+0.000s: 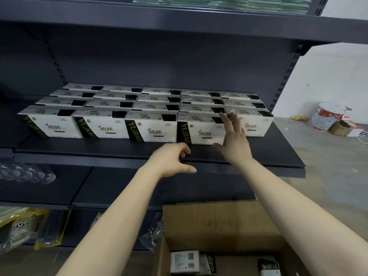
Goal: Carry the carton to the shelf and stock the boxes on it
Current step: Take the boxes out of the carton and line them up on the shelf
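Observation:
Several white-and-black boxes stand in rows on the dark shelf (274, 156). The fourth front box (201, 129) from the left sits slightly forward of its row. My right hand (233, 140) is spread open against that box's right side, fingers up at its top corner. My left hand (171, 158) hovers just in front of the box's lower left corner, fingers loosely curled, holding nothing. The brown carton (219, 222) stands open on the floor below my arms, with a few boxes (185, 260) left inside.
A lower shelf holds clear glasses (29, 174) at left. Bagged goods (22, 228) hang or lie at bottom left. A paint bucket (326, 116) and small cartons (341, 127) sit on the floor at right. Green packs (219, 4) fill the top shelf.

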Available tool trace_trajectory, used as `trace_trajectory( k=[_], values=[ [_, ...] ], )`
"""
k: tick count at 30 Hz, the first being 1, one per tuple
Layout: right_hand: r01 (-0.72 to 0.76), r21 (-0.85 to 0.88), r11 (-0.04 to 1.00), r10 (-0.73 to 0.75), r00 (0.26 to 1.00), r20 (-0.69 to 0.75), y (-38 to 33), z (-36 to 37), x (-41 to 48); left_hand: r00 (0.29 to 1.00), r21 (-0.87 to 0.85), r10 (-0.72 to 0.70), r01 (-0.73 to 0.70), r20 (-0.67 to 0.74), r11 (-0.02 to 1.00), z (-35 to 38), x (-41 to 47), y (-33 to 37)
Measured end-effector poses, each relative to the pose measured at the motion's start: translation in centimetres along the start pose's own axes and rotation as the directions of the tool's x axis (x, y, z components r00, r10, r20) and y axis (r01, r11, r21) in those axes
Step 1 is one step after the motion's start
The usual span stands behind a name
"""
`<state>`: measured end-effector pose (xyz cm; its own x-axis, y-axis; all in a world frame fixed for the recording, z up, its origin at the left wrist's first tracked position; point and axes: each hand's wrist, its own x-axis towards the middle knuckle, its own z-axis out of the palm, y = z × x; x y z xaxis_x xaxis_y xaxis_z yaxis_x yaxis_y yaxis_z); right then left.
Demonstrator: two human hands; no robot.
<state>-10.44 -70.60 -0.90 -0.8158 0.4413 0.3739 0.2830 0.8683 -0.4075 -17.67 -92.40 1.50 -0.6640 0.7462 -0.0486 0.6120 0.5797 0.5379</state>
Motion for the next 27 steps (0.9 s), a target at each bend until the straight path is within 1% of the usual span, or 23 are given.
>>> trace_trajectory(
  k=[7, 11, 15, 18, 24, 27],
  values=[
    [0.030, 0.042, 0.999, -0.028, 0.997, -0.067, 3.9, -2.7, -7.4, 0.996, -0.016, 0.061, -0.061, 0.058, 0.998, 3.8, -1.0, 3.5],
    [0.012, 0.037, 0.999, -0.010, 0.999, -0.045, 7.1, -3.5, -12.0, 0.994, -0.019, 0.045, -0.043, 0.104, 0.999, 7.0, -1.9, 5.0],
    [-0.047, 0.025, 0.999, 0.046, 0.997, 0.056, 9.9, -3.8, -16.2, 0.989, -0.008, 0.007, -0.006, 0.148, 1.000, 10.1, -3.2, 6.2],
    [-0.070, 0.021, 0.997, 0.066, 0.986, 0.151, 11.9, -4.2, -18.6, 0.990, -0.011, -0.026, 0.028, 0.140, 1.000, 12.1, -4.3, 7.3],
    [0.016, 0.028, 0.999, -0.024, 0.952, 0.305, 15.1, -5.3, -22.1, 0.988, -0.038, -0.122, 0.126, 0.098, 0.991, 15.0, -7.1, 9.8],
    [0.079, 0.043, 0.996, -0.089, 0.917, 0.389, 16.3, -5.6, -23.8, 0.982, -0.022, -0.170, 0.173, 0.085, 0.985, 16.6, -9.1, 11.1]
  ],
)
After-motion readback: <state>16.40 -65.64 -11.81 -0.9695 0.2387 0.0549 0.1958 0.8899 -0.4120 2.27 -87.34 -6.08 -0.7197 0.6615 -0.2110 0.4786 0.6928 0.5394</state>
